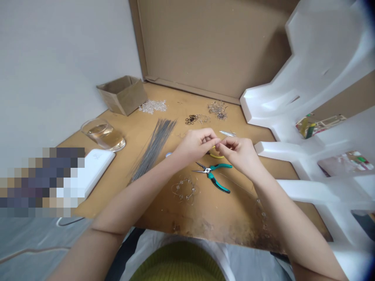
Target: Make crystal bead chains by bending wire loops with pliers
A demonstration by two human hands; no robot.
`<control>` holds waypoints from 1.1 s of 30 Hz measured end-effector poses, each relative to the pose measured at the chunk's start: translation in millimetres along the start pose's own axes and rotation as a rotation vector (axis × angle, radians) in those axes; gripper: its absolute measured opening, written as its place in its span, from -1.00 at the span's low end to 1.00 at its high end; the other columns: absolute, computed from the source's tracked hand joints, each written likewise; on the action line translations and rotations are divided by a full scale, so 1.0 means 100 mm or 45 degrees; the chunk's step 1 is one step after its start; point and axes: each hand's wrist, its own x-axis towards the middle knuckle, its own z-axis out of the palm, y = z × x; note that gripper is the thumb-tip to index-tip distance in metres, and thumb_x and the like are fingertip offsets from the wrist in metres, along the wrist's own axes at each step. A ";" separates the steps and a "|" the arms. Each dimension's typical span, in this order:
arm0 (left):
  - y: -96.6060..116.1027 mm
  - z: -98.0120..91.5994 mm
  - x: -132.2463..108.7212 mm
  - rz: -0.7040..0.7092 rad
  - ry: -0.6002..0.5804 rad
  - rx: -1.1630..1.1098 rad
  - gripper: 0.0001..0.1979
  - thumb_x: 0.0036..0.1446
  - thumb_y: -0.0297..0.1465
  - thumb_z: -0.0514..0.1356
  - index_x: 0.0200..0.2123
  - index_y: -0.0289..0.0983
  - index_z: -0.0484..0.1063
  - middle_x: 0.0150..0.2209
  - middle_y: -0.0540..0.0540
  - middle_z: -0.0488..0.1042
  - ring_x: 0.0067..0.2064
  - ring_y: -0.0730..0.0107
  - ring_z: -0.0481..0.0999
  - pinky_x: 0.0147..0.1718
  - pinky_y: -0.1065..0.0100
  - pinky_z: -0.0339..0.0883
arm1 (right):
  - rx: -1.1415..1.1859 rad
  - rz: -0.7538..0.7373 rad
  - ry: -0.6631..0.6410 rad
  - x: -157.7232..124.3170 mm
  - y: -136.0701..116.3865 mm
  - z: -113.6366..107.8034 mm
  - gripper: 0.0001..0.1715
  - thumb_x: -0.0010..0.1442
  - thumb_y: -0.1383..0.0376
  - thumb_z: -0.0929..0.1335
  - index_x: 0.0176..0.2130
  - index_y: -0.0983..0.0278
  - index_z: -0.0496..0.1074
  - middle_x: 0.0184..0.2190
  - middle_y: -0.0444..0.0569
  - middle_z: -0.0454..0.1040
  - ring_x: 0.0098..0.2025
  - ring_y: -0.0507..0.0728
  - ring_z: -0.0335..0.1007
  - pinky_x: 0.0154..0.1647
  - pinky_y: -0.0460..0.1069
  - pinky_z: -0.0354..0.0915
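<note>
My left hand (197, 145) and my right hand (238, 153) meet fingertip to fingertip above the table, both closed in a pinch. What sits between the fingertips is too small to make out. Just below lie long-nose pliers (212, 175) with teal handles, jaws apart and pointing left. A yellow-handled tool (216, 153) is partly covered by my hands. Nearer to me rests a ring of thin wire with clear beads (184, 188). One thin wire (236, 181) runs across the table toward my right forearm.
A bundle of grey wires (156, 144) lies left of my hands. Behind are clear beads (152, 106), black rings (191, 119) and a pile of small metal pieces (218, 109). A cardboard box (123, 95), a glass of liquid (104, 134) and white foam (260, 105) edge the table.
</note>
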 end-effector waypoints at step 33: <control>-0.13 0.04 0.10 -0.309 -0.256 -0.595 -0.91 0.07 -0.45 0.15 -0.43 -0.34 0.27 -0.49 -0.05 0.47 -0.50 0.59 0.43 -0.61 0.58 0.22 | -1.055 -0.345 -0.489 -0.51 0.63 0.45 -0.48 -0.04 0.29 0.28 -0.05 0.39 0.35 -0.16 0.23 0.37 -0.17 0.32 0.31 -0.25 0.11 0.23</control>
